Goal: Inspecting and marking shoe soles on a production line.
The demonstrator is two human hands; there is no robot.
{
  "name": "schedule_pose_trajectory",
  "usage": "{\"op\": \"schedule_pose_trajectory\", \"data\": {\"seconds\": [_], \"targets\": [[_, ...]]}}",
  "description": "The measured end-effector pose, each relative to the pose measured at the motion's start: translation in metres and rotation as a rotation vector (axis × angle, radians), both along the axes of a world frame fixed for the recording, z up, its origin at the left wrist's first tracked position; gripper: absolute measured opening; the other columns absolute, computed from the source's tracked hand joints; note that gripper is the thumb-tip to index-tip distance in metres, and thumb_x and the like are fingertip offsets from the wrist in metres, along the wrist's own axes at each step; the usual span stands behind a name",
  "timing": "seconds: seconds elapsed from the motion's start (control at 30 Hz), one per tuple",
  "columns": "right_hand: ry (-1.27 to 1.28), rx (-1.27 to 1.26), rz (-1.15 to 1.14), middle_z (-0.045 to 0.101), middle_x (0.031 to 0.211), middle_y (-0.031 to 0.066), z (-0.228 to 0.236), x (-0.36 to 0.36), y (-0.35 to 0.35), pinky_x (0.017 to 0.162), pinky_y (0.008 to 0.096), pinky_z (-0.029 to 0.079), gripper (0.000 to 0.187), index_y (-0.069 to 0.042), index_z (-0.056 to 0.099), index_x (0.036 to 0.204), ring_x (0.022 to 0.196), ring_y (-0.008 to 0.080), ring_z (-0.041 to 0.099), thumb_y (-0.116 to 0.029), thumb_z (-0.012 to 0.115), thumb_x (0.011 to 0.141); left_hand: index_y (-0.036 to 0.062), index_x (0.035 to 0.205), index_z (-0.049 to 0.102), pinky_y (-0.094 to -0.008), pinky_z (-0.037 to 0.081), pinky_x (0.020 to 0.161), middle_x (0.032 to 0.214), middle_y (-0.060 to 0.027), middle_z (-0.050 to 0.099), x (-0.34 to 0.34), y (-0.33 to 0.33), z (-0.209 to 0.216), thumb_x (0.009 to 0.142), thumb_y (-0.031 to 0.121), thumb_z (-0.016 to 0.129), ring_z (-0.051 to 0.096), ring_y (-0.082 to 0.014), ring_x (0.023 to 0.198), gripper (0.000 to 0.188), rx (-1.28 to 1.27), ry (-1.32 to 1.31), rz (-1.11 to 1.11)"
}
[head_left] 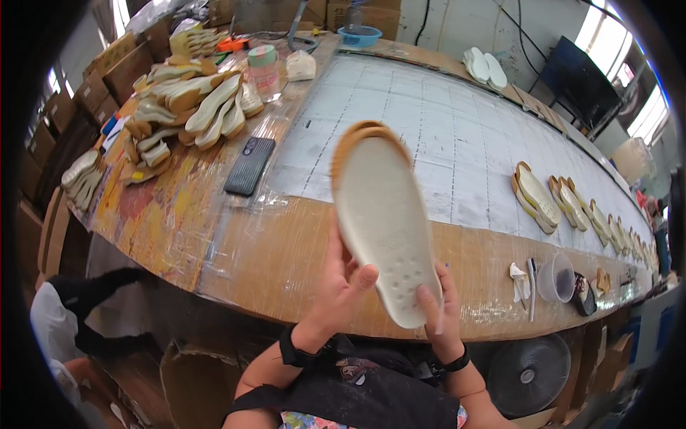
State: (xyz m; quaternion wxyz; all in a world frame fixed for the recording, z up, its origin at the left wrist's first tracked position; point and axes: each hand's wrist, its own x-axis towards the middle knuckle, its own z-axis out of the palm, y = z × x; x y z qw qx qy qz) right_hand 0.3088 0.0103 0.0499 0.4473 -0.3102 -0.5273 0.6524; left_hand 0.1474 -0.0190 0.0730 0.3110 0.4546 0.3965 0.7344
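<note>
A cream shoe sole (382, 214) with a tan-brown rim round its upper end is held up before me, tilted, over the table's near edge. Its inner face is towards me, with a cluster of small round dimples near the lower end. My left hand (341, 282) grips the left edge, thumb in front and the other fingers partly hidden behind. At the lower right, my right hand (444, 307) pinches the narrow end with its thumb on the inner face. Both wrists wear dark bands.
A heap of soles (189, 100) lies at the left, near a phone (250, 166) and a lidded jar (264, 75). Along the right runs a row of soles (537, 199). A plastic cup (556, 279) stands near the front edge, and a fan (527, 375) sits below.
</note>
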Motion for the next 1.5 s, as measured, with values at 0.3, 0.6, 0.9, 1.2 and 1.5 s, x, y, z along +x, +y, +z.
{"op": "schedule_pose_trajectory", "data": {"seconds": [0.3,0.6,0.9,1.2,1.5], "targets": [[-0.235,1.102,-0.055,0.035,0.131,0.0227,0.023,-0.018,-0.009,0.093,0.0451,0.037,0.079,-0.005,0.046,0.120,0.116,0.0414,0.039,-0.025,0.082,0.053,0.0034,0.124,0.036,-0.0336,0.045,0.086,0.111,-0.0110,0.051,-0.022,0.007,-0.012,0.091,0.049,0.031,0.052,-0.0216,0.101,0.056,-0.315,-0.703,-0.354],[-0.226,0.614,0.146,0.063,0.094,0.0097,0.002,-0.007,0.015,0.074,0.0296,0.048,0.032,-0.002,0.056,0.109,0.084,0.0215,0.061,-0.013,0.063,0.079,0.0060,0.128,0.033,-0.0325,0.048,0.080,0.112,-0.0097,0.050,-0.051,-0.004,-0.065,0.090,0.036,0.043,0.053,-0.0207,0.098,0.050,-0.389,-0.716,-0.482],[0.111,-0.114,-0.853,0.061,0.086,0.0063,-0.064,0.101,0.256,0.061,0.0240,0.042,0.025,-0.003,0.058,0.095,0.074,0.0097,0.054,-0.025,0.050,0.087,-0.0017,0.133,0.027,-0.0325,0.023,0.102,0.136,-0.0156,0.026,-0.072,0.023,-0.103,0.089,0.016,0.046,0.030,-0.0233,0.123,0.051,-0.488,0.147,0.125],[-0.970,-0.138,-1.712,0.051,0.115,0.0177,-0.119,0.280,0.374,0.083,0.0418,0.041,0.036,-0.004,0.046,0.116,0.103,0.0354,0.047,-0.019,0.047,0.084,-0.0047,0.128,0.033,-0.0338,0.019,0.104,0.138,-0.0135,0.021,-0.093,0.027,-0.140,0.094,0.034,0.030,0.023,-0.0247,0.127,0.052,-0.613,0.288,0.352],[-0.695,-0.217,-1.600,0.060,0.104,0.0146,-0.117,0.327,0.398,0.086,0.0432,0.040,0.032,-0.012,0.061,0.104,0.104,0.0338,0.051,-0.032,0.052,0.080,-0.0057,0.126,0.033,-0.0331,0.021,0.103,0.137,-0.0118,0.022,-0.103,0.029,-0.138,0.091,0.020,0.035,0.027,-0.0223,0.124,0.043,-0.667,0.373,0.400]]}}
